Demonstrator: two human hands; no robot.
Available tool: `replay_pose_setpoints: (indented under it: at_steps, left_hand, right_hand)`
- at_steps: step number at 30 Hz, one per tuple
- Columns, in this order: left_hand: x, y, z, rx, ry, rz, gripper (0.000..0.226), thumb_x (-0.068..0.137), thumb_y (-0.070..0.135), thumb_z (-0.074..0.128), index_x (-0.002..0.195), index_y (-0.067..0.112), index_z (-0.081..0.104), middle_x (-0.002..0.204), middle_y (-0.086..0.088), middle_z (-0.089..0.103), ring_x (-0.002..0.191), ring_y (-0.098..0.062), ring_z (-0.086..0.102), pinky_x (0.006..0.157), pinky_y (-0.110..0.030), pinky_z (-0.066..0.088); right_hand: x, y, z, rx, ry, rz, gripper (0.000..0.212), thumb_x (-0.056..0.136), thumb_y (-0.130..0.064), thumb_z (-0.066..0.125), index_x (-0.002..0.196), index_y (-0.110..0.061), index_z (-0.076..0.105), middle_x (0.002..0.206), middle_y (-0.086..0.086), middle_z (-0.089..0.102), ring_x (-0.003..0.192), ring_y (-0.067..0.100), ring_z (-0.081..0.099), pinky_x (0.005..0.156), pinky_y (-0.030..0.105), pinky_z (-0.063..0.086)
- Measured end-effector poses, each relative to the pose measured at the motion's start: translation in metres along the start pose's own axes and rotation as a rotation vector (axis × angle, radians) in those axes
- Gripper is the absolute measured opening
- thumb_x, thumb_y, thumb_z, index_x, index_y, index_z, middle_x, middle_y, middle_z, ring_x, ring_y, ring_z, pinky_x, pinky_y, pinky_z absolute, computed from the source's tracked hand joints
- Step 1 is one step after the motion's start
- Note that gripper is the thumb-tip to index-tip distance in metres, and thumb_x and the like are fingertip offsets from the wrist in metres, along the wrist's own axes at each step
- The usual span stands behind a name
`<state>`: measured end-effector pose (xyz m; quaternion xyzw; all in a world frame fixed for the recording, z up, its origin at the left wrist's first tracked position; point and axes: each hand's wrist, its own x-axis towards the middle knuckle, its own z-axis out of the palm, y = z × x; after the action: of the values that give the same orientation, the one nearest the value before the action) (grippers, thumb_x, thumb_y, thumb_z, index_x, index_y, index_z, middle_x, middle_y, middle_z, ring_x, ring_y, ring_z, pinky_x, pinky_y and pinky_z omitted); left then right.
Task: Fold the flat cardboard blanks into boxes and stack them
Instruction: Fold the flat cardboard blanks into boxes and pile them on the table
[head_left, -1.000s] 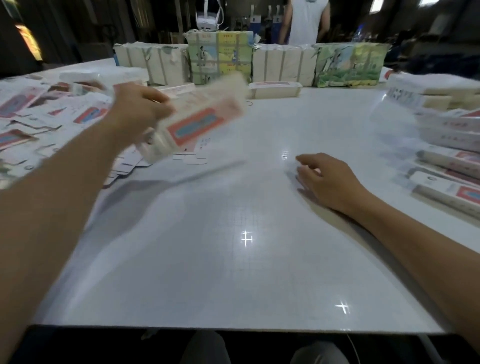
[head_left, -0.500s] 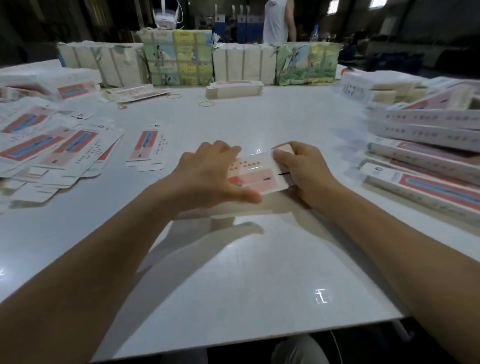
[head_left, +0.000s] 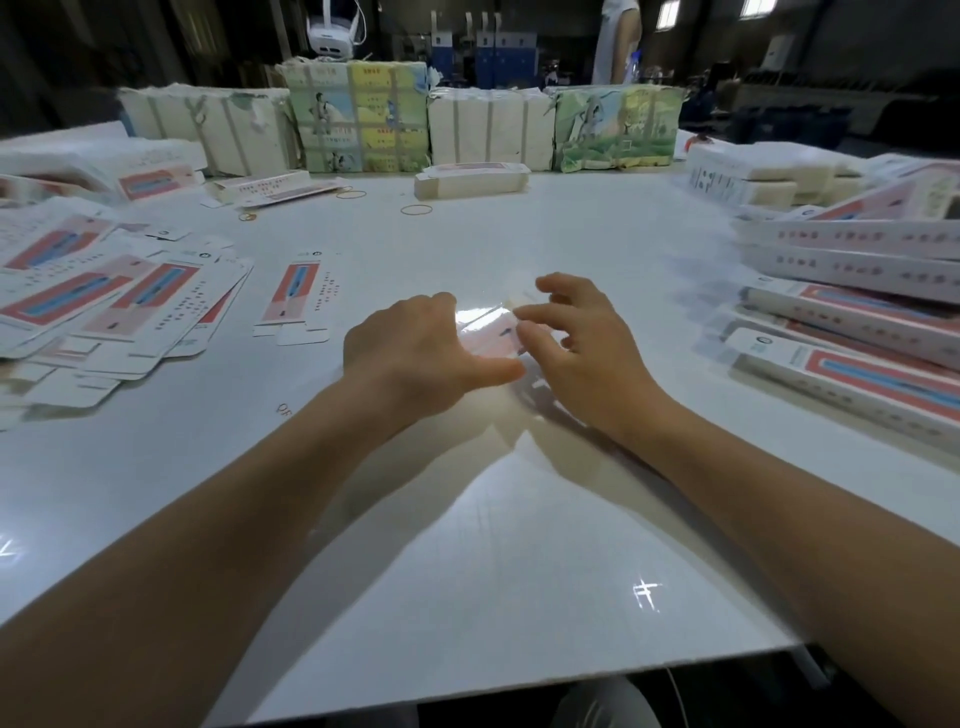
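I'm mid-fold on one blank — my left hand presses it to the desk, fingers flat. My right hand pinches its end flap; next, I judge, comes tucking it in.

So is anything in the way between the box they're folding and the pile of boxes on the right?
Nothing visible is. The blank sits between the left hand and right hand, and only bare white table lies between it and the folded boxes stacked on the right.
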<state>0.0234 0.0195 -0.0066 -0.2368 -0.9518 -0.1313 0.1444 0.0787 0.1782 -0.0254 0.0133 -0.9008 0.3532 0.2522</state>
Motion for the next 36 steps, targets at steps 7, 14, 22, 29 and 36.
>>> replay_pose_setpoints:
  at_steps: [7,14,22,29,36]
  left_hand:
    - [-0.003,0.01,-0.006,-0.033,-0.002,0.099,0.061,0.063,0.077,0.057,0.095,0.026,0.044,0.072,0.012,0.041,0.066,-0.015,0.048,0.055,-0.028,0.04]
    - [0.004,0.003,-0.015,-0.093,0.062,0.182,0.054,0.064,0.072,0.056,0.088,0.024,0.054,0.08,0.003,0.06,0.068,-0.02,0.053,0.055,-0.031,0.04]
    - [0.006,-0.019,-0.013,-0.323,-0.334,-0.008,0.062,0.056,0.072,0.061,0.101,0.03,0.054,0.086,0.011,0.055,0.073,-0.016,0.059,0.057,-0.019,0.043]
    - [0.009,-0.025,-0.009,-0.319,-0.159,-0.023,0.052,0.068,0.06,0.072,0.103,0.029,0.05,0.086,0.013,0.052,0.067,-0.017,0.061,0.058,-0.022,0.05]
    - [0.005,-0.018,-0.007,-0.273,-0.167,0.063,0.047,0.071,0.059,0.07,0.101,0.03,0.048,0.097,0.007,0.057,0.071,-0.017,0.061,0.069,-0.029,0.055]
  right_hand:
    - [0.003,-0.006,-0.01,0.788,-0.153,0.412,0.022,0.091,-0.021,0.056,0.077,-0.017,0.072,0.09,0.002,0.069,0.08,0.014,0.063,0.066,0.019,0.049]
    - [0.003,-0.003,-0.011,0.699,-0.275,0.298,0.013,0.086,-0.026,0.064,0.078,-0.016,0.068,0.084,0.006,0.066,0.074,0.014,0.061,0.064,0.021,0.048]
    - [0.005,0.001,-0.012,0.542,-0.042,0.321,0.013,0.082,-0.025,0.072,0.078,-0.02,0.061,0.075,0.001,0.066,0.063,0.01,0.06,0.057,0.026,0.049]
    - [0.0,-0.004,-0.009,0.275,0.266,0.164,0.015,0.088,-0.025,0.063,0.082,-0.038,0.061,0.096,-0.002,0.055,0.087,0.016,0.059,0.08,0.032,0.053]
    - [-0.004,-0.008,-0.007,0.351,0.153,0.179,0.028,0.088,-0.017,0.059,0.068,-0.035,0.068,0.088,0.002,0.061,0.068,0.013,0.054,0.068,0.032,0.046]
